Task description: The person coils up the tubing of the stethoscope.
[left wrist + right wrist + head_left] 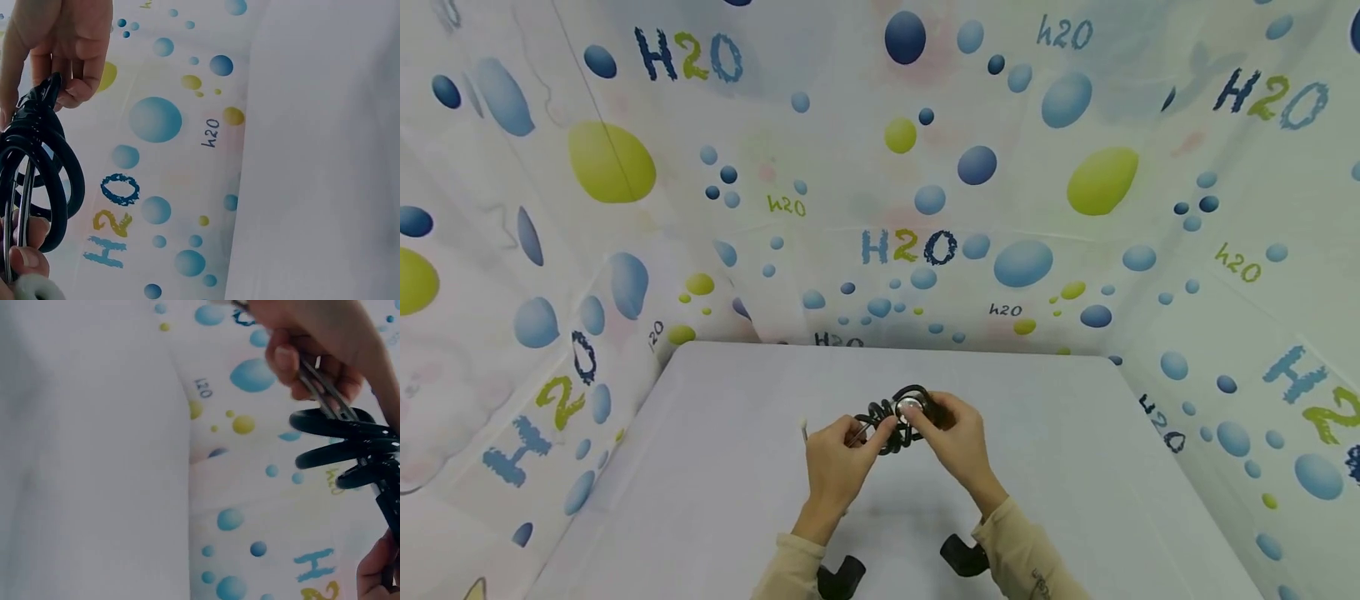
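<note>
A stethoscope with its black tube wound in several loops is held up over the table between both hands. My left hand grips its metal ear tubes, and a pale ear tip pokes out past the fingers. The loops wrap around these metal tubes. On the other side, my right hand pinches the round silver chest piece and the black tube beside it, thumb across its face. Parts of the tube are hidden behind the fingers.
The white table spreads under both hands. A curtain printed with blue and green drops stands around its back and sides. Black elbow-shaped pieces sit by the two sleeves.
</note>
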Demonstrator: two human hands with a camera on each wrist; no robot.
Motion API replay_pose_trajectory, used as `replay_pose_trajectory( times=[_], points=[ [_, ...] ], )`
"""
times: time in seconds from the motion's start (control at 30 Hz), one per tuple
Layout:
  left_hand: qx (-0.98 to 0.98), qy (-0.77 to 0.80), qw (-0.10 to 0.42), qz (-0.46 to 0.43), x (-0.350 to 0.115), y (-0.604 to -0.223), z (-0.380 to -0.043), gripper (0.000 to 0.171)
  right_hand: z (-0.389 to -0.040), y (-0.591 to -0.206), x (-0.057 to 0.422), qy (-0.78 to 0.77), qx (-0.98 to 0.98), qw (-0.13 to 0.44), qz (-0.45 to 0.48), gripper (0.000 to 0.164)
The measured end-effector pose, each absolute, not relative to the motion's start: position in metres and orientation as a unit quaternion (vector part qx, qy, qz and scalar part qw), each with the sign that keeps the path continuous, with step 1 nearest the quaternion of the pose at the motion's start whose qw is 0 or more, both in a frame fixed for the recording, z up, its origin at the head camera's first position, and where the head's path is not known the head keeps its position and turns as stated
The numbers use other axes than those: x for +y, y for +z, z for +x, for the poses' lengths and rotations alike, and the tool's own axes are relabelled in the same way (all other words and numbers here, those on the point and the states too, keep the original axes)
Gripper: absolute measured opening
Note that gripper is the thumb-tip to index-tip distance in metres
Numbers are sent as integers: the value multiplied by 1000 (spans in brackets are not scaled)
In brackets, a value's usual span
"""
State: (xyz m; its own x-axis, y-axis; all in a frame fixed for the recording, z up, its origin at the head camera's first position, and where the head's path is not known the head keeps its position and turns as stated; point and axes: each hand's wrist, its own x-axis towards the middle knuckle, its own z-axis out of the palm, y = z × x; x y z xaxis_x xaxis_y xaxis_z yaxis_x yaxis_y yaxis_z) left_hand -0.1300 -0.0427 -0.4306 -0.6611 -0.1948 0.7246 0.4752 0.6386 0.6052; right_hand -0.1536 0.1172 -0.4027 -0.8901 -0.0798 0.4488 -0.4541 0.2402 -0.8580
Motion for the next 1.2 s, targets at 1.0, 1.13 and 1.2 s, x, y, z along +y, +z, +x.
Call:
replay_pose_trajectory(
  times=[1.0, 1.13, 1.2],
  points=[
    [-815, -371, 432, -104, -40, -435, -128, 54, -152, -403, 123, 615, -766, 89, 165, 11],
    [-817, -369, 431, -101, -40, -435, -128, 55, -155, -405, 128, 623, -758, 51, 185, 16],
    [-818, -367, 430, -102, -41, -434, -128, 55, -155, -406, 128, 628, -757, 44, 175, 18]
  ],
)
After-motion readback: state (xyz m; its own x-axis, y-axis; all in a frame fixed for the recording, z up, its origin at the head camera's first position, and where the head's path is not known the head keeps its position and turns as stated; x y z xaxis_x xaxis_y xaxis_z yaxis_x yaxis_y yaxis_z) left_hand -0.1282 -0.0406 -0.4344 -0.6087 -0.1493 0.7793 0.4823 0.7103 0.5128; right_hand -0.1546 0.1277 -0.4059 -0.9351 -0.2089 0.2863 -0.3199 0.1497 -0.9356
